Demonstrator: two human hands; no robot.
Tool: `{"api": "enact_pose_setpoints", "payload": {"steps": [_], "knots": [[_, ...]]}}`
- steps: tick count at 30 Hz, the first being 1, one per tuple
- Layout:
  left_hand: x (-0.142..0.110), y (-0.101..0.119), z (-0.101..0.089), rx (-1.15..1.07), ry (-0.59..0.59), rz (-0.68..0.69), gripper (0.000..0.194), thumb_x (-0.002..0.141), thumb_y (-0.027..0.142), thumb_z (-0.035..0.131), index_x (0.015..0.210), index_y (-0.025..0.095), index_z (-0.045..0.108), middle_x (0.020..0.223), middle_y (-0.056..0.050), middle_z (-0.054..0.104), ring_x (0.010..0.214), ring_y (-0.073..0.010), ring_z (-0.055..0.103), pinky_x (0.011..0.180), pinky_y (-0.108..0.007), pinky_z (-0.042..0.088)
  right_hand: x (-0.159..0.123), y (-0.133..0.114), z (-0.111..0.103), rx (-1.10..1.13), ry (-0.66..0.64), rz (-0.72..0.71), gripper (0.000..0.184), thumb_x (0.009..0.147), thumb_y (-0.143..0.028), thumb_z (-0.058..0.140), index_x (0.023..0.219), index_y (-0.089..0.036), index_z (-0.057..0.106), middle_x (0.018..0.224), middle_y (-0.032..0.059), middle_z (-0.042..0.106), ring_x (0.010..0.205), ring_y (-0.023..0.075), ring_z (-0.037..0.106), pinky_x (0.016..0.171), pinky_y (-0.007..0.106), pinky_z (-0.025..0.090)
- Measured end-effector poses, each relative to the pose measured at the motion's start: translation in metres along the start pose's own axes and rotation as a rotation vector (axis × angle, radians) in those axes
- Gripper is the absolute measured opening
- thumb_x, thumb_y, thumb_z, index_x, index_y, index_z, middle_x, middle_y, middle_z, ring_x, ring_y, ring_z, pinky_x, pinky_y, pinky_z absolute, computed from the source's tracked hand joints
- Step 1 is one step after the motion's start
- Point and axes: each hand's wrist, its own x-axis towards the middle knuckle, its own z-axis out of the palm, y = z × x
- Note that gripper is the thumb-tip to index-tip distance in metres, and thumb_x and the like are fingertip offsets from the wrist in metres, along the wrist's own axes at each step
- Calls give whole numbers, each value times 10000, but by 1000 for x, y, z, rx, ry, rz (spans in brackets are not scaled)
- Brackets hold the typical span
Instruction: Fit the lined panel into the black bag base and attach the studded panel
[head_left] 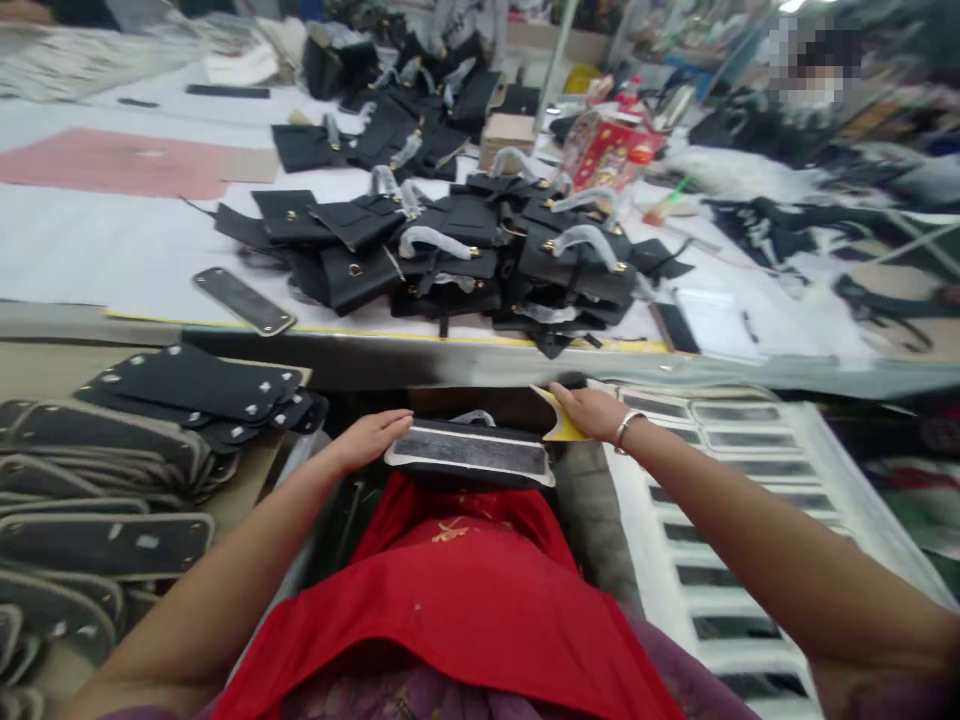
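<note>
A black handbag (480, 476) rests on my lap against the red apron (465, 570). Its upper face carries a long grey panel (472, 452) with a pale border, and part of a plastic-wrapped handle (474, 417) shows behind it. My left hand (375, 437) lies at the bag's left end, fingers stretched and touching its corner; the thumb is hidden. Off the bag's right end, my right hand (592, 412) pinches a yellow-and-white flat piece (561, 420) with a curved edge, perhaps card or backing paper.
Black handbags (450, 240) with wrapped handles crowd the white table (150, 235) ahead. One loose grey panel (244, 298) lies near its edge. Stacked dark panels (105, 540) fill my left side; a white board (645, 530) with rows of dark strips stands right. Another person is at far right.
</note>
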Motion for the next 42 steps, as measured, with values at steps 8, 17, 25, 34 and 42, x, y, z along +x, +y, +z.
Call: {"api": "enact_pose_setpoints", "payload": {"steps": [8,17,25,34,42], "knots": [[19,88,96,645,-202,452,947,604,645,631,1346,131,347,1372,-183,386,1255,-330,349,1052,-510,175,-95,62,68,1036,-462,124,431,765,-568,556,885,-158,503,775,65,652,622,168,622,595,290,510],[30,104,168,863,-66,481,960,625,541,659,1360,48,288,1346,-226,384,1181,-365,365,1000,-518,203,-101,51,99,1184,-475,-109,406,788,-489,573,989,-188,389,770,-4,603,543,123,606,440,204,484],[26,93,163,954,76,587,774,735,351,569,1376,42,262,1318,-206,410,1181,-331,366,1016,-447,202,-77,41,96,1162,-439,-238,335,829,-459,519,982,-194,383,790,12,599,465,113,575,380,198,461],[28,88,161,897,77,617,722,773,188,471,1419,97,160,1297,-177,433,1175,-306,386,1002,-451,240,-66,32,104,1180,-417,-218,332,827,-465,521,979,-206,380,774,-9,597,488,123,575,397,228,470],[29,84,154,931,32,664,614,846,179,416,1419,150,196,1309,-173,419,1196,-308,377,1005,-455,242,-69,21,107,1320,-407,-174,320,825,-444,531,975,-212,370,718,-26,579,450,118,568,370,211,464]]}}
